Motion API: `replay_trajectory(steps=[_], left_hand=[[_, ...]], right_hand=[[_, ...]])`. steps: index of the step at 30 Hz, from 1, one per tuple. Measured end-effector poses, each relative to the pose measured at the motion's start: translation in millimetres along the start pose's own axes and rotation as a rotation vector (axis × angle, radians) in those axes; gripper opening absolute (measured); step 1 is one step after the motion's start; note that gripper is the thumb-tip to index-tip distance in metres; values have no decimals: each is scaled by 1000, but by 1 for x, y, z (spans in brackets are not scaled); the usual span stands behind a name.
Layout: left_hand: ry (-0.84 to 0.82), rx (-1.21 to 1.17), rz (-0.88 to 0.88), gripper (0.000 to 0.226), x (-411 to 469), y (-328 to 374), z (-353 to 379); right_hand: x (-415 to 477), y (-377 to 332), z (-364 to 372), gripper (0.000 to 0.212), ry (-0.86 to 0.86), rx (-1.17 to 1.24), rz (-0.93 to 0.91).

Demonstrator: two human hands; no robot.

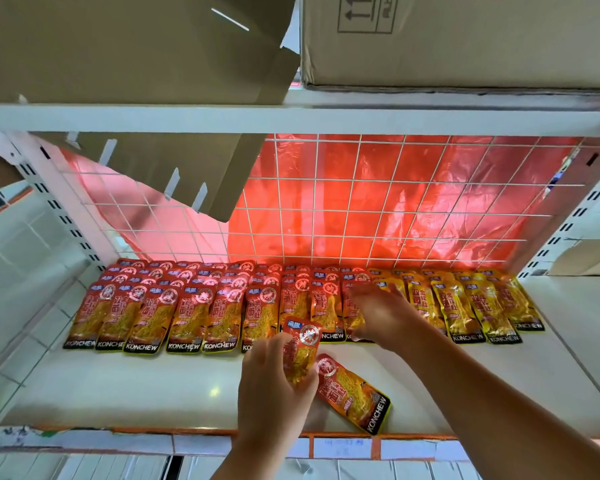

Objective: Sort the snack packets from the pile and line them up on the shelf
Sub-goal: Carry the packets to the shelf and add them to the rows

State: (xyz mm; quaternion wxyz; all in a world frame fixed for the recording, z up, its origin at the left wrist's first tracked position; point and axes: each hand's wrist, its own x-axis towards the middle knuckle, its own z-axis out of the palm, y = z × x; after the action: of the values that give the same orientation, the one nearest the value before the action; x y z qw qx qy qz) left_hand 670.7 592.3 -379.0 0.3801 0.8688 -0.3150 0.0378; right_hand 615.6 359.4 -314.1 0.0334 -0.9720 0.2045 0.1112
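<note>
Landmark: white wire grid back panel (395, 202).

- Left hand (274, 379): well in front of the grid, near the front lip of the white shelf board (118, 389). Fingers and thumb are curled round one red foil snack packet (300, 344), gripped at its lower half with the top end pointing at the grid.
- Right hand (381, 317): closer to the grid than the left. Palm down, fingers spread over the lined-up packets. Motion-blurred, and nothing visibly pinched.
- Rows of red foil packets (187, 306): at the foot of the grid, left and centre. They overlap like shingles with the KONCHEW ends toward me.
- Rows of yellow foil packets (475, 306): also at the foot of the grid, on the right. My right hand sits at the red/yellow seam.
- Second loose red packet (357, 393): flat on the board, far forward of the grid. It lies skewed, just beside the left hand, and its top end meets the held packet.
- Obstructions: a brown cardboard flap (187, 168) hangs across the grid's upper left. My right forearm covers part of the rows' front edge.
- Red plastic film (430, 188) sits behind the grid.
- Upper white shelf (291, 116) runs above the grid, with a closed brown cardboard box (465, 39) on it.
</note>
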Motion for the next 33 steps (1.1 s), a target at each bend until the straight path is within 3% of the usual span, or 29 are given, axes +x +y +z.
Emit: replay_trajectory(steps=[9, 15, 20, 23, 29, 33], left_hand=[[-9, -1, -6, 52, 0, 1, -1], [22, -5, -25, 54, 5, 5, -3], [38, 156, 65, 61, 35, 11, -3], [-18, 265, -5, 66, 55, 23, -5], [-90, 481, 54, 71, 79, 25, 4], [-124, 539, 56, 70, 89, 24, 10]], right_hand=[[-5, 2, 1, 91, 61, 9, -42], [-40, -22, 4, 57, 317, 352, 69], [-80, -59, 42, 52, 195, 383, -5], [-84, -64, 49, 53, 135, 313, 2], [-89, -64, 49, 43, 92, 298, -21], [-89, -61, 49, 49, 83, 315, -29]])
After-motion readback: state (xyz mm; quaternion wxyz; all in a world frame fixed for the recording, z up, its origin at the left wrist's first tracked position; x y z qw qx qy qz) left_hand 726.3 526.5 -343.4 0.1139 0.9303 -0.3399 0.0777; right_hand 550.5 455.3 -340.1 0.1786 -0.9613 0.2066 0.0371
